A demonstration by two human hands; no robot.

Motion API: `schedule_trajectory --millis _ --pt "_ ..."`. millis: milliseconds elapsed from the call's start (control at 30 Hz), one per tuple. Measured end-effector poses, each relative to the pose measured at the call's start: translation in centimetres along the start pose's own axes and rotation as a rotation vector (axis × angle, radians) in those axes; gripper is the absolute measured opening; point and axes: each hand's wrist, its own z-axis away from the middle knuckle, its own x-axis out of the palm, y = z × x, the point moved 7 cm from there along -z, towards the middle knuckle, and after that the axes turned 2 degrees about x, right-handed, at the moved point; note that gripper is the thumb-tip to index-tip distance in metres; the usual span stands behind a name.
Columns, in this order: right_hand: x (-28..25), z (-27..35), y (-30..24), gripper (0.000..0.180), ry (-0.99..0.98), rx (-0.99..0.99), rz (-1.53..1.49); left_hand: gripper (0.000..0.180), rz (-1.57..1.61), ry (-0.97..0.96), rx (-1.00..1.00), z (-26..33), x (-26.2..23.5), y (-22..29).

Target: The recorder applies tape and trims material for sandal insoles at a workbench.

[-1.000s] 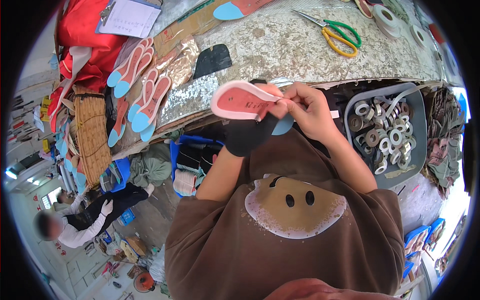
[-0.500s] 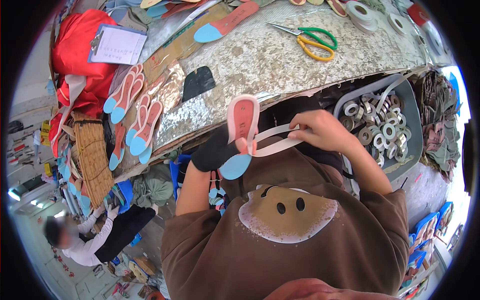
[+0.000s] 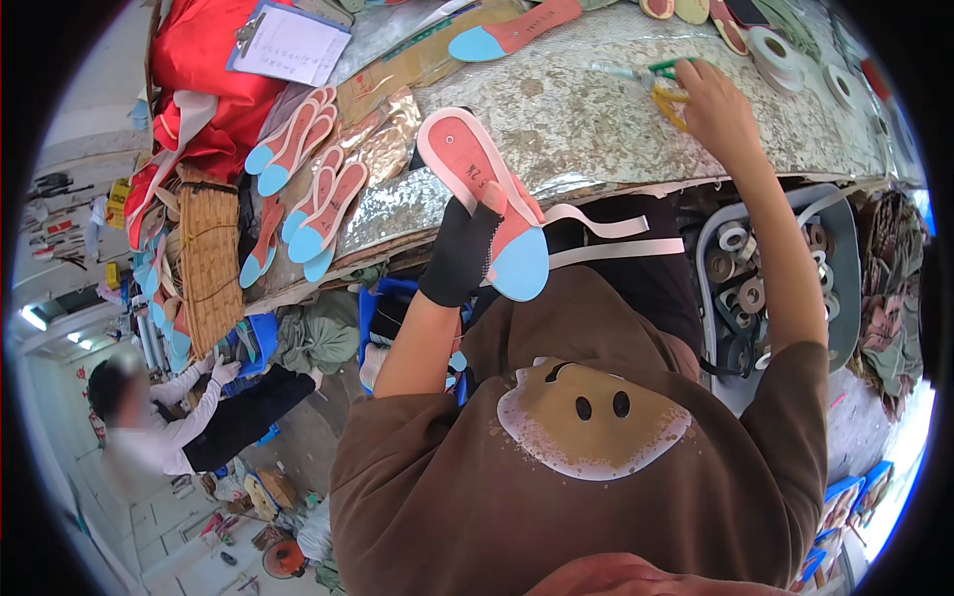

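In my left hand (image 3: 459, 243), which wears a black fingerless glove, is an insole (image 3: 521, 262) with a red heel part and a blue toe. A pale band runs round its heel. Two loose ends of pale tape (image 3: 626, 250) hang from it toward the right. On the far side of the worktable, my right hand (image 3: 717, 111) has its fingers closed at the handles of the scissors (image 3: 668, 102), one green and one yellow. Their blades look blurred, and my fingers hide part of the handles.
Several insoles (image 3: 333, 212) lie at the left of the worktable (image 3: 556, 129), by a clipboard (image 3: 290, 45) and red cloth. White tape rolls (image 3: 775, 55) sit far right. A grey bin (image 3: 845, 288) of rolls stands below my right arm. A person (image 3: 164, 407) works at lower left.
My right hand has let go of the tape and reached up to the scissors. The tape's loop is now two free ends. My left hand has raised the insole, and the view has shifted.
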Motion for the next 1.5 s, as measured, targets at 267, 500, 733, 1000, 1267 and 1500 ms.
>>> schedule_trajectory --millis 267,500,733,1000,1267,1500 --pt "-1.2 13.8 -10.8 0.079 -0.426 0.253 -1.46 0.021 -0.625 0.487 0.371 0.3 -4.0 2.8" --pt "1.2 16.5 -16.3 0.083 -0.71 0.191 -1.428 0.026 -0.622 0.384 0.585 0.4 -1.5 1.6" --pt "1.1 16.8 -16.0 0.078 -0.76 0.186 -1.332 0.022 -1.196 0.166 1.049 2.0 0.9 3.7" --pt "0.8 15.8 -15.3 0.081 -0.79 0.226 -1.394 0.03 -1.262 -0.053 1.162 3.3 3.8 3.4" --pt "0.5 15.7 -14.8 0.063 -0.857 0.404 -1.734 0.036 -0.943 0.005 1.069 3.1 2.8 3.8" --pt "-3.2 4.4 -2.7 0.045 -0.13 0.288 -0.537 0.041 -0.023 0.529 0.331 2.0 -1.3 0.9"
